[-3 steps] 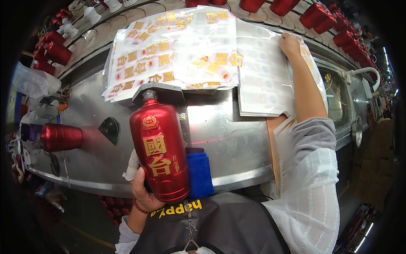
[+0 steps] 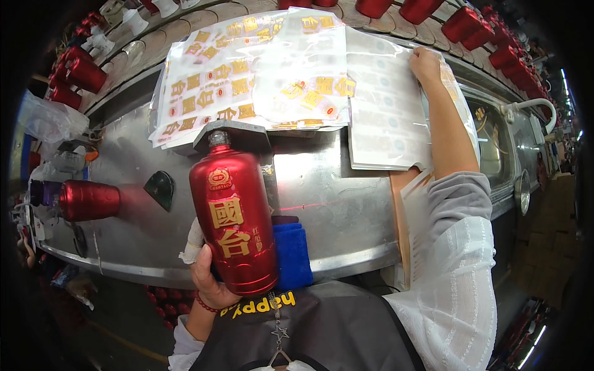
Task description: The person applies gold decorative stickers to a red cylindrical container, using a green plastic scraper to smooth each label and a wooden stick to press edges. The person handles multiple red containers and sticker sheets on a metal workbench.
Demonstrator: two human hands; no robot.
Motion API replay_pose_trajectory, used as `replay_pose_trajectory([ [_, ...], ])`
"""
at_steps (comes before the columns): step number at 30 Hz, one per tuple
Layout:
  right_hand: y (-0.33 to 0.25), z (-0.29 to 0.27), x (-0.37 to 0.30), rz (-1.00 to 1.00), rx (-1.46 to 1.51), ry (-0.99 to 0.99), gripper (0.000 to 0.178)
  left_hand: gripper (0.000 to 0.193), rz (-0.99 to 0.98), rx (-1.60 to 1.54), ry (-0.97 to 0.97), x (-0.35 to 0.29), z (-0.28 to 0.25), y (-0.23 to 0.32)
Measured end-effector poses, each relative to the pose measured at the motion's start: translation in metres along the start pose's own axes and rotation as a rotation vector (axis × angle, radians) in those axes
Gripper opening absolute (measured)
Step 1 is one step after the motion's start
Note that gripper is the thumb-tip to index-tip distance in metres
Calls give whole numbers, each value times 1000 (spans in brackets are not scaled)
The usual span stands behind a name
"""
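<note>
A glossy red bottle with gold lettering and a bare grey neck tilts toward me, its neck resting by a dark metal notch. My left hand is closed around the bottle's lower left side, a whitish wrap showing at the fingers. Reaching far to the right, my right hand pinches the far edge of a pale translucent sticker sheet on a stack. Its fingertips are partly hidden. Left of that stack lie sheets of gold lettering stickers, beyond the bottle's neck.
A blue cloth lies right of the bottle on the metal table. At left are another red bottle and a dark green scraper-like piece. Several red bottles ride the slatted conveyor behind. A metal sink is at right.
Red bottles on the conveyor have shifted slightly to the right. Both my hands, the held bottle and the sheets look the same.
</note>
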State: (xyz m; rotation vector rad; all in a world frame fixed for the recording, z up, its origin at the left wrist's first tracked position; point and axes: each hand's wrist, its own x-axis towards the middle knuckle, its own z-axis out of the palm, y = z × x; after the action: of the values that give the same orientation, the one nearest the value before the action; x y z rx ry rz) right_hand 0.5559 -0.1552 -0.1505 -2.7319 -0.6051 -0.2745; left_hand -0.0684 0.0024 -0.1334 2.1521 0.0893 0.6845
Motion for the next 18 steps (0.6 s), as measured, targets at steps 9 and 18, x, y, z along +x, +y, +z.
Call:
replay_pose_trajectory([
  [9,1,-9,-2,-156,-73,245,20,87,-2,21,26,-5,-1,-2],
  [18,-118,-122,-159,-815,176,-722,22,94,11,50,28,1,1,0],
])
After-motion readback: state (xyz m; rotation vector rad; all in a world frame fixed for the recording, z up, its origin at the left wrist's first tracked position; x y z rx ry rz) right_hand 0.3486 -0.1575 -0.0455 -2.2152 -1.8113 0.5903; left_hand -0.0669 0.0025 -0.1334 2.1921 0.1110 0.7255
